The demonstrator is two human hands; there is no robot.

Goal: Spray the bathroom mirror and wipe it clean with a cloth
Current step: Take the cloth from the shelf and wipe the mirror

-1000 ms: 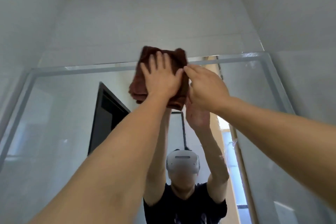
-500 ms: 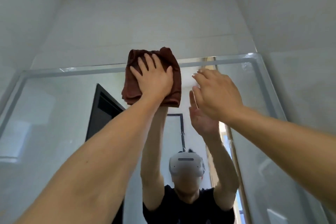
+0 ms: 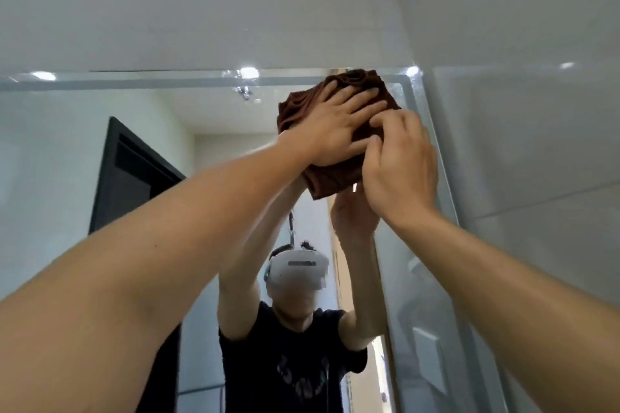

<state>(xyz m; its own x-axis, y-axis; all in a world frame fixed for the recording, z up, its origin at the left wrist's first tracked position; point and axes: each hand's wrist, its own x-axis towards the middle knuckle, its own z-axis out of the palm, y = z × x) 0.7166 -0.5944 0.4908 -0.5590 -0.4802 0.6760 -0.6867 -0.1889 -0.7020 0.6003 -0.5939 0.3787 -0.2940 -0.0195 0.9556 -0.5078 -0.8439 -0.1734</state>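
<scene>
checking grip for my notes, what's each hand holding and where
Left hand presses flat on the brown cloth; right hand pinches its right edge.

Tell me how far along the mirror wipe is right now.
Spraying cannot be confirmed: no bottle is in view. In hand: the left hand presses the brown cloth flat against the mirror at its top right corner, and the right hand touches the cloth's right edge. Left: droplets near the top edge look unwiped; the lower glass is out of view.
</scene>
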